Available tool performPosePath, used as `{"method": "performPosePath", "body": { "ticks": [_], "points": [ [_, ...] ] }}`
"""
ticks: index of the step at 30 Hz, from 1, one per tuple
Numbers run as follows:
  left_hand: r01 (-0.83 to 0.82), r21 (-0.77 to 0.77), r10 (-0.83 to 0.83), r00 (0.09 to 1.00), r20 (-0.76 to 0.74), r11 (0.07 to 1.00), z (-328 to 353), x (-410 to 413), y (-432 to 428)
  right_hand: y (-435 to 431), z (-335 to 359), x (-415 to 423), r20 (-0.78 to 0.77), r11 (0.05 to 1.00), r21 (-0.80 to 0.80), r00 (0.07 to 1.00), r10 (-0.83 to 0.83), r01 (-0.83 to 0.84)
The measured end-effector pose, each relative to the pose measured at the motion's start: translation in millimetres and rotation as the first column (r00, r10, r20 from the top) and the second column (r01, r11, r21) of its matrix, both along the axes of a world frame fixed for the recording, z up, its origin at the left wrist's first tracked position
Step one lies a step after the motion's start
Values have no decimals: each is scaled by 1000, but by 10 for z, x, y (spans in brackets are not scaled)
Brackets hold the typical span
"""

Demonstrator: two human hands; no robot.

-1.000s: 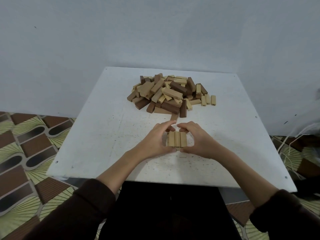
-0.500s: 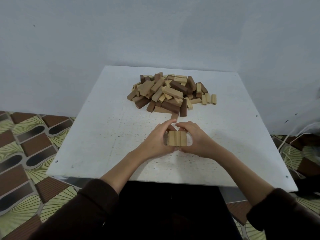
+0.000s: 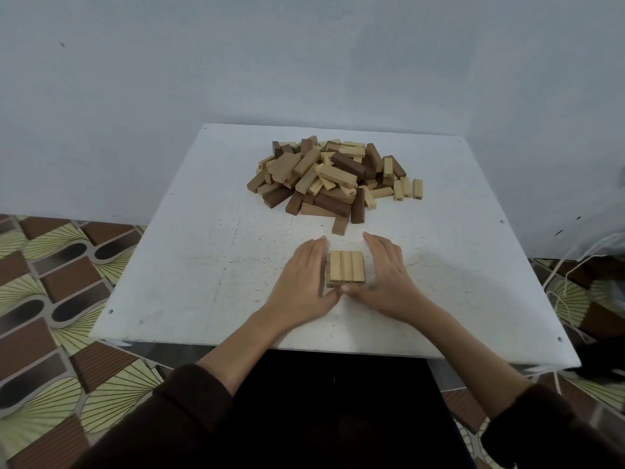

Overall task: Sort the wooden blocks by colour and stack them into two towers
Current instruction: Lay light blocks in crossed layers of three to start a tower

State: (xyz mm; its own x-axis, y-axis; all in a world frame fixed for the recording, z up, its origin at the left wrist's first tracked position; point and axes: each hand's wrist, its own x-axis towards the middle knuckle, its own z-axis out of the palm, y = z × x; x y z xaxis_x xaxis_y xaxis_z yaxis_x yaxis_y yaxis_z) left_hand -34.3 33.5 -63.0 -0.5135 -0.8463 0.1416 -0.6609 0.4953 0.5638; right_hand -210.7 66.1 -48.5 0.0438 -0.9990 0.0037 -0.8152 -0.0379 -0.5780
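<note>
My left hand [image 3: 304, 279] lies flat, fingers straight, along the left side of the small stack of light blocks [image 3: 346, 267], and my right hand [image 3: 385, 275], just as flat, lies just beside its right side. My thumbs meet at its near end. The stack sits near the table's [image 3: 189, 265] front edge; the mixed pile [image 3: 331, 177] lies toward the far edge.

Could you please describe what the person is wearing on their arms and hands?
Dark brown fabric sleeves, left sleeve and right sleeve, cover the upper forearms. The left hand and right hand are bare; no gloves, rings or watch show.
</note>
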Motion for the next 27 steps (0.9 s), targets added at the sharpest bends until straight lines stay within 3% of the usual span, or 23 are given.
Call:
{"method": "performPosePath", "body": {
  "ticks": [5,12,27],
  "points": [
    [-25,-16,27,980,199,1000,-36,-41,62,97,-108,139,-183,999,-16,982,-51,49],
    [16,-53,2,943,332,998,-79,-35,50,108,-171,157,-257,999,-15,966,-37,34],
    [16,-69,11,929,370,998,-106,-45,42,85,-177,155,-303,1000,12,953,-13,17]
  ]
}}
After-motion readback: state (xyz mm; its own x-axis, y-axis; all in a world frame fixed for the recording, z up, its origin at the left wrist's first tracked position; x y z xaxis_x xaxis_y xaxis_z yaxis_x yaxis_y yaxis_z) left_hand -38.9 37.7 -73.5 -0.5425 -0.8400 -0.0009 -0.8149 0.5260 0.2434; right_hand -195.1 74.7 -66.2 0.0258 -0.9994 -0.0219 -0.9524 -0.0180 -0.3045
